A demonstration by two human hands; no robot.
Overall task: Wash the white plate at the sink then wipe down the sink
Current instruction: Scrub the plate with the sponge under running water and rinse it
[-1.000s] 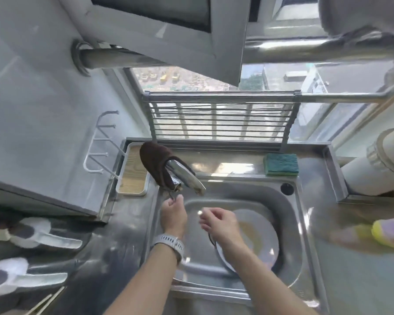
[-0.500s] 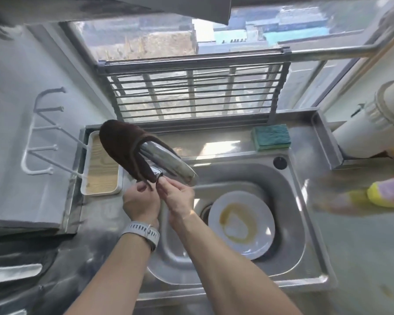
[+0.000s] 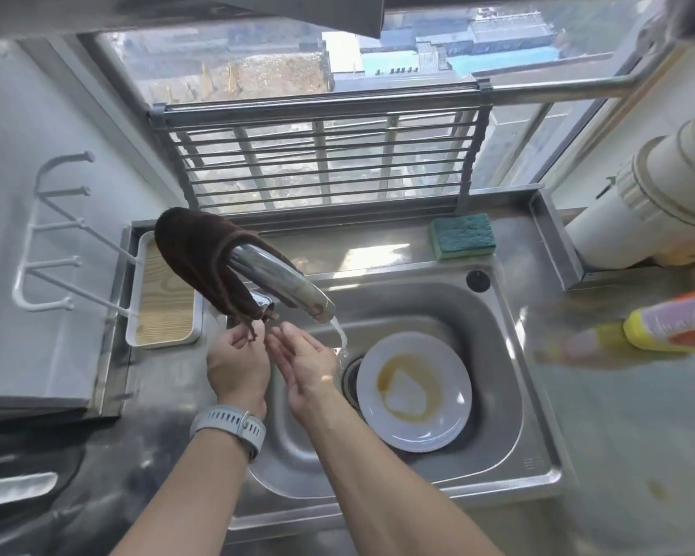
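Note:
A white plate (image 3: 416, 389) with a brown ring of residue lies flat in the steel sink (image 3: 502, 355), right of the drain. Water runs from the chrome tap (image 3: 281, 284), and a dark brown cloth (image 3: 195, 258) hangs over the tap's neck. My left hand (image 3: 237, 365) is just under the cloth's hanging edge and the tap handle, fingers curled, touching the cloth's fringe. Beside it, my right hand (image 3: 303, 361) is open, palm toward the left hand, left of the water stream. Neither hand touches the plate.
A green sponge (image 3: 462, 236) rests on the ledge behind the sink. A yellow detergent bottle (image 3: 675, 325) lies on the counter at right. A wood-bottomed white tray (image 3: 165, 298) sits left of the tap, with a white wall rack (image 3: 49, 238) beyond it and window bars behind.
Both hands were pinched at the tap handle; the right hand has since come off and opened, and water now runs from the spout. The view dipped toward the sink.

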